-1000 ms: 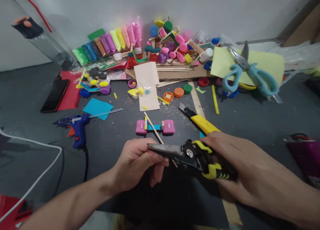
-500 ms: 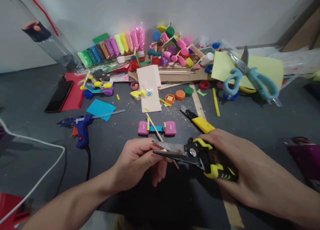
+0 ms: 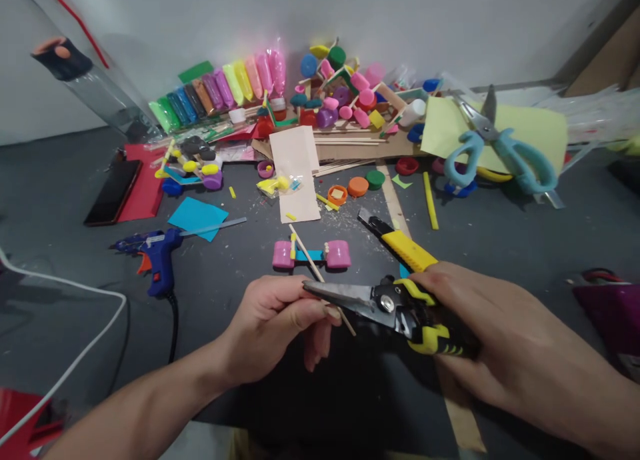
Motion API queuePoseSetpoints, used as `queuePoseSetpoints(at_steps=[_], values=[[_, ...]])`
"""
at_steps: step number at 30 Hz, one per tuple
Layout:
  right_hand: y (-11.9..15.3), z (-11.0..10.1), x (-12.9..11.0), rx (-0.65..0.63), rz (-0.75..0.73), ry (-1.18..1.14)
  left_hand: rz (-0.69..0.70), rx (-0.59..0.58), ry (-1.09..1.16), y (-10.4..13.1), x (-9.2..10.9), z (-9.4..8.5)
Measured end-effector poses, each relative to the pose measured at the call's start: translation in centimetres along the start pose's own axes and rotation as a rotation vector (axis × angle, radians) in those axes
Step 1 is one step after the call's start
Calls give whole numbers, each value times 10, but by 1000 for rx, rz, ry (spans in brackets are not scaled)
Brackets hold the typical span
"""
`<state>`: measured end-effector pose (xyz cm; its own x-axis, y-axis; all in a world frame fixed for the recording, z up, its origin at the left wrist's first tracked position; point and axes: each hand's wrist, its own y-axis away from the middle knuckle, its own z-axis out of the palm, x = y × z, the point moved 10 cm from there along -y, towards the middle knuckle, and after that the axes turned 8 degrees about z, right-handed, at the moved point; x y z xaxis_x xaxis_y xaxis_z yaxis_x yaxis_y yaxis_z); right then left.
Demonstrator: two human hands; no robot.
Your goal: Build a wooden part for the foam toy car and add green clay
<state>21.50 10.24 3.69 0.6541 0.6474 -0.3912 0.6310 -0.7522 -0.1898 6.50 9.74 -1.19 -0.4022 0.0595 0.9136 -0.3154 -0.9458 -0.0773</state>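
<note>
My right hand is wrapped round the black and yellow handles of a pair of cutting shears, whose blades point left and look closed. At the blades, my left hand pinches a small pale wooden piece between thumb and fingers. A thin wooden stick slants behind the blades and fingers, its lower end showing below them. Just beyond my hands lies a small assembly with two pink rollers and a blue strip between them. A yellow utility knife lies close to my right hand.
A blue glue gun with its cable lies left, near a blue paper square. Light-blue scissors rest on yellow paper at the back right. Coloured clay packs, a bottle and a phone are further back.
The shears' blades have gone from open to closed. The small piece at my left fingertips shows less behind the blades. The whole view has shifted slightly.
</note>
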Motion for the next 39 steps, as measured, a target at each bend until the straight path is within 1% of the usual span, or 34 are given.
queuePoseSetpoints(at_steps=[4,7,11,15,19,24,26,31,34,39], values=[[-5,1,3,-33,57,-70,-29,28,63,2,-4,-2],[-8,7,2,-94,66,-76,-9,43,51,2,-2,-5],[-6,10,-1,-121,35,-59,40,45,-74,-1,7,-9],[-1,11,1,-119,32,-42,88,6,-219,-3,16,-7],[1,12,0,-127,15,-32,160,-39,-290,-3,24,-2],[0,10,-1,-134,28,-89,240,-69,-351,-2,32,1],[1,10,1,-140,41,-101,250,-82,-354,-1,32,2],[5,12,6,-152,54,-124,221,-107,-311,0,27,3],[4,13,6,-147,66,-135,221,-103,-279,-1,26,3],[2,13,4,-150,57,-103,226,-85,-314,-1,28,2]])
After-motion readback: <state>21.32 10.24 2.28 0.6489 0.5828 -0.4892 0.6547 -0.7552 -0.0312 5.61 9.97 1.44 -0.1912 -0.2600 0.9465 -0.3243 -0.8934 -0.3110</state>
